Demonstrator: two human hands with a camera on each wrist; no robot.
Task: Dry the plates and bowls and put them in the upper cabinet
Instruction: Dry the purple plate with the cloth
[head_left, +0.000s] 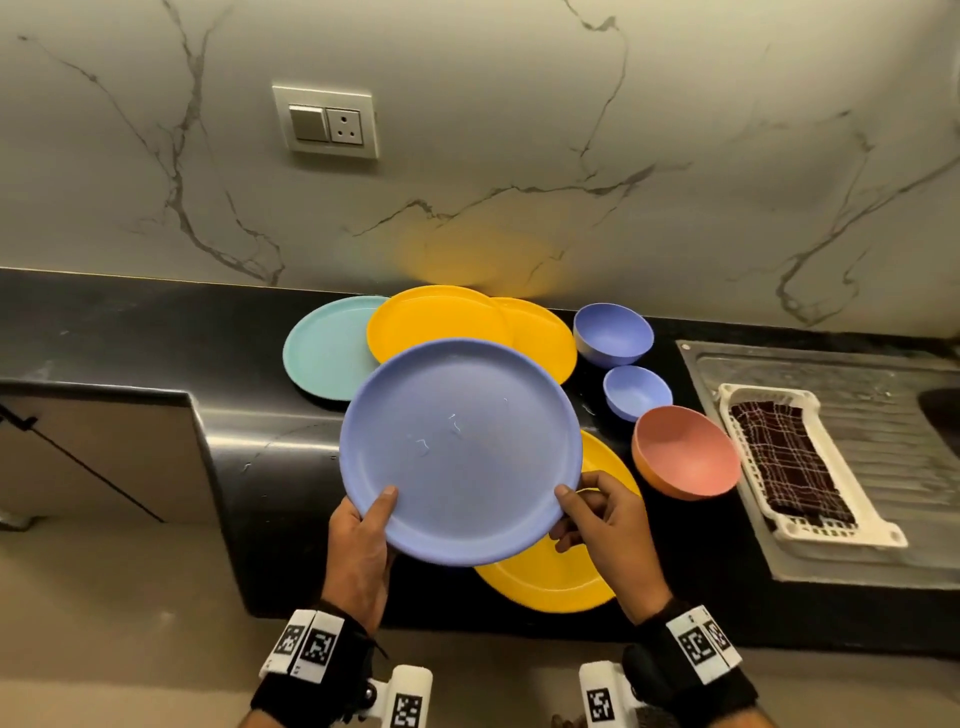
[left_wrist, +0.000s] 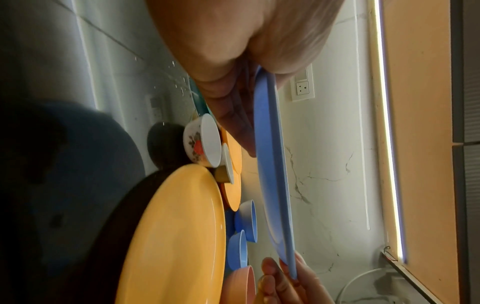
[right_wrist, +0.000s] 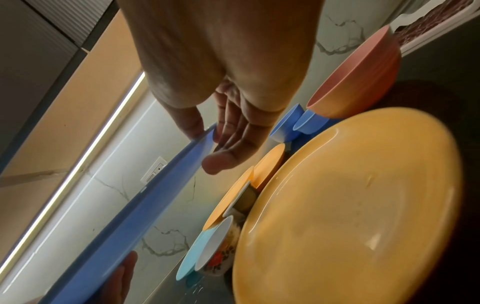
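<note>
Both hands, the left hand (head_left: 363, 540) and the right hand (head_left: 602, 525), grasped the blue plate (head_left: 460, 449) above the worktop's (head_left: 130, 332) front edge, droplets on it. Remaining plates and bowls sat undried; the towel (head_left: 789, 462) lay unused.

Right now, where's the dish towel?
Head view, far right: the checked towel lies in a white tray on the steel drainboard, right of the pink bowl.
</note>
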